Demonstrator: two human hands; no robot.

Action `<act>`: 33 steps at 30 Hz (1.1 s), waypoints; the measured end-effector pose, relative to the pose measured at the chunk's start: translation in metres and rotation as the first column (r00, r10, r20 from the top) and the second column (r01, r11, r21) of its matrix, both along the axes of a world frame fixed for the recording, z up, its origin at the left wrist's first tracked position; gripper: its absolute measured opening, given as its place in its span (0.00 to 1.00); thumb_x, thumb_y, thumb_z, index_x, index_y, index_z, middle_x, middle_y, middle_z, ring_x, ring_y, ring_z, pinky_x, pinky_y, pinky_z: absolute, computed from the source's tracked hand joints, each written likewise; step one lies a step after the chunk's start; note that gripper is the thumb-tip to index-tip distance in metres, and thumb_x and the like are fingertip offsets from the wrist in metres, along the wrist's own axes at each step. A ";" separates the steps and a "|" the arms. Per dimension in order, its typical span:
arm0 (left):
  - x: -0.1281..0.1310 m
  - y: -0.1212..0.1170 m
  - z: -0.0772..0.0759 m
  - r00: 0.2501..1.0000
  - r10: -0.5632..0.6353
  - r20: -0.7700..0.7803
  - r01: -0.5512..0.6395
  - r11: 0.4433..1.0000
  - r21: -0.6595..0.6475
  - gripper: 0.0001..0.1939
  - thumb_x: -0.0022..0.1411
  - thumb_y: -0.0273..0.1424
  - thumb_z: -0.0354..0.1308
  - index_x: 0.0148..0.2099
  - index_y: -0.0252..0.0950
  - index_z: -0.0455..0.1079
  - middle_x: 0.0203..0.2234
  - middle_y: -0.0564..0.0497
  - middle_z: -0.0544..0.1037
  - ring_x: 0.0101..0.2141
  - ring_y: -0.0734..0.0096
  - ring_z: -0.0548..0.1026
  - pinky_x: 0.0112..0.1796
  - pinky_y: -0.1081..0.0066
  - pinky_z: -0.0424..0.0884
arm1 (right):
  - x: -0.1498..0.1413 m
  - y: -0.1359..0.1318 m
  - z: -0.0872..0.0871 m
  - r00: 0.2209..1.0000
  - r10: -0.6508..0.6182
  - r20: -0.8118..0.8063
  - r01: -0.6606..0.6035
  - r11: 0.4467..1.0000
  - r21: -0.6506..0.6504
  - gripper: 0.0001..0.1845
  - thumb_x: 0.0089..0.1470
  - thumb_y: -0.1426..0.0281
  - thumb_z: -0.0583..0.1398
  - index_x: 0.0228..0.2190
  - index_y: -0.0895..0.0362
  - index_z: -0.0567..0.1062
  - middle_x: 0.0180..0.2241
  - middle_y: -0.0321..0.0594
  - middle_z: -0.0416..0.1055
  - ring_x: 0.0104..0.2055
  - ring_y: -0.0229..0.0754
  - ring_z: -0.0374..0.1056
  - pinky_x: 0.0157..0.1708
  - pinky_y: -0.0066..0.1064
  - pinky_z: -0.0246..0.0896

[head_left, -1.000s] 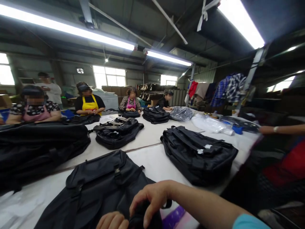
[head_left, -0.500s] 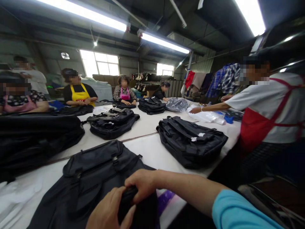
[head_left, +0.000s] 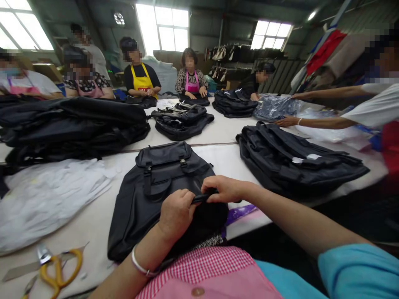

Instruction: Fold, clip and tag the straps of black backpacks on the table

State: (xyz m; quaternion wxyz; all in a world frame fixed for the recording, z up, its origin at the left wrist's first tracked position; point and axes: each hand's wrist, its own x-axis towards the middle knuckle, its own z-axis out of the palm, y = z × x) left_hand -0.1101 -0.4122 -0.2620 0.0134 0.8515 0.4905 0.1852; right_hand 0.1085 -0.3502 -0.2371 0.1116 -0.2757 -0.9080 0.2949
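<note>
A black backpack (head_left: 162, 178) with buckled straps lies on the table right in front of me, its flap toward the far side. My left hand (head_left: 177, 209) is closed round a black strap (head_left: 200, 199) over the pack's near right part. On the same strap, just to the right, my right hand (head_left: 218, 189) pinches with thumb and fingers. The two hands are close together. Which part of the backpack the strap belongs to cannot be made out.
Stacked black bags (head_left: 71, 124) stand left, more bags (head_left: 296, 162) right and a bag (head_left: 183, 120) beyond. White sheets (head_left: 56, 199) and yellow-handled scissors (head_left: 59, 270) lie at left. A purple strip (head_left: 241, 214) shows by the backpack. Several co-workers sit around; one person's hand (head_left: 286, 121) reaches in from the right.
My view has tilted down and turned left, bringing scissors and white sheets into sight. Both hands still grip the black strap. The co-worker on the right now has a hand at a plastic-wrapped bag.
</note>
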 end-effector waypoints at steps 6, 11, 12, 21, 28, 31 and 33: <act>-0.006 -0.005 0.013 0.982 0.051 -0.184 -0.057 0.998 -0.026 0.04 0.62 0.33 0.57 0.37 0.38 0.67 0.32 0.50 0.73 0.33 0.63 0.71 0.30 0.66 0.63 | -0.010 -0.018 0.003 0.989 -0.111 0.094 0.089 0.973 0.213 0.19 0.45 0.82 0.55 0.41 0.59 0.70 0.36 0.42 0.71 0.37 0.42 0.66 0.39 0.33 0.63; -0.014 -0.013 0.010 0.985 0.049 -0.162 -0.057 0.998 -0.041 0.05 0.63 0.34 0.56 0.36 0.38 0.67 0.32 0.50 0.73 0.33 0.64 0.72 0.30 0.66 0.64 | -0.017 -0.044 -0.005 0.993 -0.116 0.031 0.105 0.965 0.239 0.31 0.49 0.81 0.53 0.55 0.60 0.63 0.51 0.51 0.69 0.53 0.47 0.66 0.53 0.40 0.62; -0.014 -0.014 0.009 0.987 0.043 -0.156 -0.049 0.998 -0.033 0.05 0.63 0.33 0.56 0.36 0.37 0.67 0.32 0.50 0.74 0.33 0.64 0.72 0.31 0.66 0.65 | -0.018 -0.048 -0.010 0.990 -0.137 0.013 0.129 0.958 0.255 0.32 0.49 0.79 0.55 0.57 0.59 0.62 0.54 0.52 0.67 0.55 0.49 0.64 0.55 0.43 0.61; -0.064 -0.040 0.022 0.989 -0.046 -0.142 0.026 0.990 -0.139 0.29 0.55 0.39 0.65 0.57 0.39 0.62 0.46 0.46 0.74 0.45 0.59 0.72 0.43 0.62 0.68 | -0.001 -0.044 -0.056 0.918 -0.392 -0.057 0.394 0.918 0.045 0.16 0.54 0.68 0.59 0.45 0.46 0.77 0.45 0.33 0.76 0.47 0.46 0.73 0.51 0.40 0.67; -0.160 -0.063 0.002 0.996 -0.011 -0.090 -0.014 0.963 -0.270 0.28 0.54 0.37 0.64 0.57 0.41 0.66 0.56 0.46 0.71 0.61 0.54 0.60 0.58 0.54 0.58 | 0.004 -0.036 -0.070 0.895 -0.410 -0.172 0.400 0.912 -0.092 0.14 0.52 0.64 0.63 0.42 0.48 0.79 0.45 0.33 0.77 0.48 0.46 0.72 0.53 0.39 0.67; -0.162 -0.066 -0.004 0.999 -0.032 -0.016 0.026 0.957 -0.290 0.32 0.53 0.43 0.65 0.59 0.40 0.66 0.57 0.45 0.70 0.62 0.54 0.59 0.58 0.54 0.59 | 0.003 -0.034 -0.074 0.888 -0.410 -0.207 0.394 0.912 -0.116 0.14 0.50 0.64 0.64 0.41 0.49 0.80 0.46 0.35 0.76 0.48 0.48 0.72 0.53 0.41 0.66; -0.156 -0.065 -0.003 1.000 0.005 0.020 0.001 0.958 -0.287 0.37 0.52 0.48 0.64 0.61 0.38 0.64 0.57 0.42 0.70 0.62 0.53 0.60 0.57 0.56 0.62 | 0.003 -0.034 -0.076 0.880 -0.426 -0.210 0.411 0.905 -0.111 0.15 0.51 0.64 0.64 0.42 0.49 0.80 0.45 0.35 0.77 0.48 0.49 0.72 0.53 0.43 0.67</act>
